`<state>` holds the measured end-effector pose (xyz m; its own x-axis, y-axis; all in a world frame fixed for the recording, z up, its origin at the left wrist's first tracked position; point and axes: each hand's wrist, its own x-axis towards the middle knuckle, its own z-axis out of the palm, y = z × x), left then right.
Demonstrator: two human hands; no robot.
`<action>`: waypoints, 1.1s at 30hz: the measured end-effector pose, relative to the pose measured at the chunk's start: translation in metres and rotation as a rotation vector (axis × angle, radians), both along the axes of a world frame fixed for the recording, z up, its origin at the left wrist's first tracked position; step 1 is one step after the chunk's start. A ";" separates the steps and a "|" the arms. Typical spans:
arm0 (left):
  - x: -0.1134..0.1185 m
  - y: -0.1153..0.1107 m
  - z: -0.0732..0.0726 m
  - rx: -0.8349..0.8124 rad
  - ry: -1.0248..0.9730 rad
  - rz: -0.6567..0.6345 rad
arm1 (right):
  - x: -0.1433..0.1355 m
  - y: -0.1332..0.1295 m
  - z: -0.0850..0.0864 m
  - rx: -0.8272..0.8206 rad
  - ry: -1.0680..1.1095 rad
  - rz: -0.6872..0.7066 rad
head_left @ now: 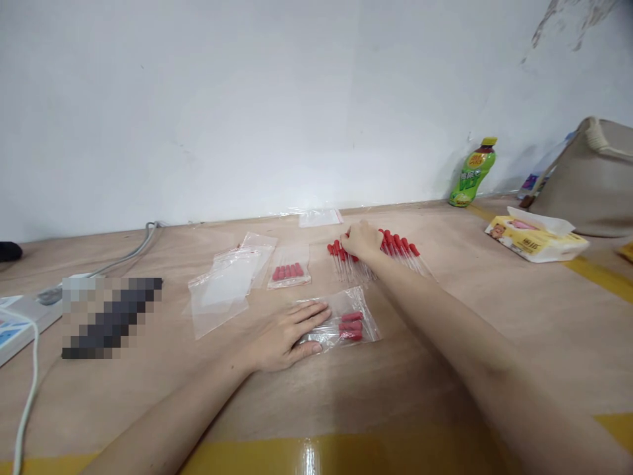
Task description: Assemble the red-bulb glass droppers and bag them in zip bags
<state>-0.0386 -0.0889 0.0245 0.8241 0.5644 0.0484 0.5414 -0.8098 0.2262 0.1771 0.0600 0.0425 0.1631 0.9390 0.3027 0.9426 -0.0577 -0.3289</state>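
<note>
My left hand (291,333) lies flat with its fingers apart on the left part of a clear plastic bag (368,310). Inside that bag, several red rubber bulbs (351,326) show at the right. Further back, my right hand (362,240) is closed over a row of red-topped glass droppers (398,245); its fingertips pinch at a red top, and what they hold is mostly hidden. A second clear bag with red bulbs (287,271) sits left of the droppers. Overlapping flat bags (222,282) lie further left.
Another flat bag (320,218) lies by the wall. At the right are a green bottle (473,173), a tissue pack (534,239) and a beige bag (588,178). A white cable (33,389) and power strip (30,323) are at the left.
</note>
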 end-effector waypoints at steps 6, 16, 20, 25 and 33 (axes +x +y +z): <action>0.001 0.001 0.002 -0.003 0.017 0.007 | 0.033 -0.019 0.011 0.146 0.498 0.188; 0.001 0.001 0.003 -0.045 -0.031 0.008 | 0.077 -0.104 -0.029 0.051 1.330 0.225; 0.000 0.000 0.002 -0.055 -0.052 0.026 | 0.064 -0.120 -0.040 -0.128 1.548 0.221; 0.000 -0.002 0.002 -0.091 -0.049 0.086 | 0.066 -0.125 -0.044 -0.345 1.343 0.449; 0.000 -0.001 0.002 -0.076 -0.043 0.075 | 0.074 -0.122 -0.039 -0.175 0.633 0.728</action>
